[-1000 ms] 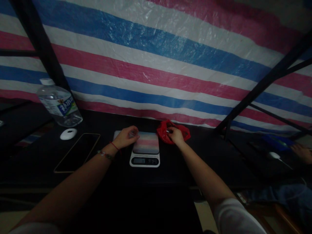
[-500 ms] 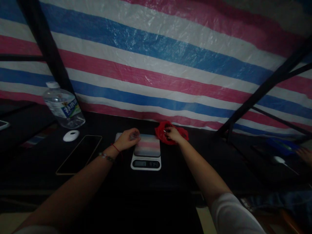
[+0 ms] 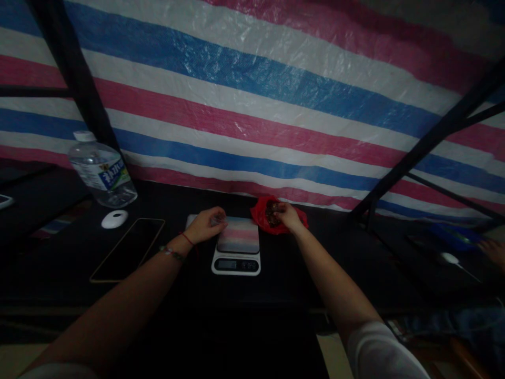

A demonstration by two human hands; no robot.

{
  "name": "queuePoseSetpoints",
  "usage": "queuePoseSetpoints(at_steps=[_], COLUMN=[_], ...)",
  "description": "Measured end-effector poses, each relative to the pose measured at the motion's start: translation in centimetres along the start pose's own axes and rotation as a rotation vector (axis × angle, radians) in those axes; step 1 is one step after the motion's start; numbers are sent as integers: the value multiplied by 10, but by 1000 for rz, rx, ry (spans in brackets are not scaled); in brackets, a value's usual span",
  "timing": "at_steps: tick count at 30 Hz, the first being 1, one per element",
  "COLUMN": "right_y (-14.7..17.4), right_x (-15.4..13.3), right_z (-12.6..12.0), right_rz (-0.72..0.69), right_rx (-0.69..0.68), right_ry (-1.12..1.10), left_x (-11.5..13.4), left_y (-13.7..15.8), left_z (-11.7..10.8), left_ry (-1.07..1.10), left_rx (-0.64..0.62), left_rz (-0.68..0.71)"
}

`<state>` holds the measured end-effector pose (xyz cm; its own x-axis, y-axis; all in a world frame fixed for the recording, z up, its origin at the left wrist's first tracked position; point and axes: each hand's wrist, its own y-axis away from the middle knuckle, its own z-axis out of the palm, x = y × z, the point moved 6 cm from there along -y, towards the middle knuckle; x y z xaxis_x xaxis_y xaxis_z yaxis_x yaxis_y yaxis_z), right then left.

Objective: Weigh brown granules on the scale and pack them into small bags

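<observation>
My left hand [image 3: 203, 225] is curled around a small see-through plastic thing [image 3: 218, 218], its kind unclear in the dim light. That hand is at the left edge of a white kitchen scale [image 3: 235, 266], whose shiny plate [image 3: 239, 239] is bare and reflects the striped sheet. To the right of the scale lies an open red plastic bag [image 3: 260, 215] with small dark brown bits [image 3: 272, 213] inside. My right hand [image 3: 287, 216] reaches into it from the right, fingers pinched together over the bits. What is between those fingertips cannot be made out.
On the left stand a clear bottle [image 3: 104, 176], a white mouse [image 3: 114, 219] and a dark phone [image 3: 130, 250]. A striped sheet [image 3: 236, 121] hangs behind the black table. At far right, another person's hand [image 3: 493, 250] is near a blue item [image 3: 453, 236] and a white cable plug [image 3: 450, 258].
My right hand has drawn slightly right within the red bag, and the brown bits now show beside its fingers. My left hand stays put.
</observation>
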<state>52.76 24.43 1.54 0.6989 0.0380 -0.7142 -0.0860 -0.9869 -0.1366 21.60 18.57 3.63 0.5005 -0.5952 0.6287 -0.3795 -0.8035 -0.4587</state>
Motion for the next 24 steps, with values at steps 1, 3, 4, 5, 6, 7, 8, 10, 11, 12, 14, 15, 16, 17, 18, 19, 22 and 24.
queuePoseSetpoints(at_steps=[1,3,4,5,6,7,8,10,11,12,14,15,16,17,18,19,22,24], right_y=[-1,-4,-5,-6,-8,-10,-12,-16,-19,-21,-25,-26,-27,-28,-29,-30,-33,-34], right_x=[-1,-8,-11,-14,-16,-18,-19,-21,-22,-22,-25,-27,-28,-30,-32,-33,-34,-34], right_z=[-6,-15,-17,-18,-18,-18,-17,-15,-13,-11,-6,-3,0,3,6,8,12,13], right_rz=[-18,-74,-102,-121,-127,-127,-123,-122,-127,-135,-171,-198,-227,-256,-282,-303,-348,-375], right_rx=[40,73,66,56,44,30,14,-24,-44,-67,-120,-150,-180,-211,-240,-266,-325,-355], right_ry=[126,376,499,608,695,756,790,810,820,828,833,830,824,817,808,799,774,741], left_x=[0,0,-1,-1,-1,-2,-3,-4,-5,-6,-6,-6,-5,-4,-3,-2,0,-1], left_y=[0,0,0,0,0,0,0,1,1,1,0,0,0,0,0,-1,-1,-1], left_z=[0,0,1,1,0,0,1,1,1,2,2,2,2,1,1,0,-1,-1], left_ry=[-3,-3,-2,0,0,0,-2,-5,-5,-5,-1,1,4,7,9,11,13,15], left_rx=[-1,-3,-2,0,2,5,5,5,4,3,3,1,-1,-4,-5,-6,-2,-1], left_rz=[1,6,8,9,9,7,4,-2,-4,-6,-13,-20,-27,-33,-36,-37,-30,-22])
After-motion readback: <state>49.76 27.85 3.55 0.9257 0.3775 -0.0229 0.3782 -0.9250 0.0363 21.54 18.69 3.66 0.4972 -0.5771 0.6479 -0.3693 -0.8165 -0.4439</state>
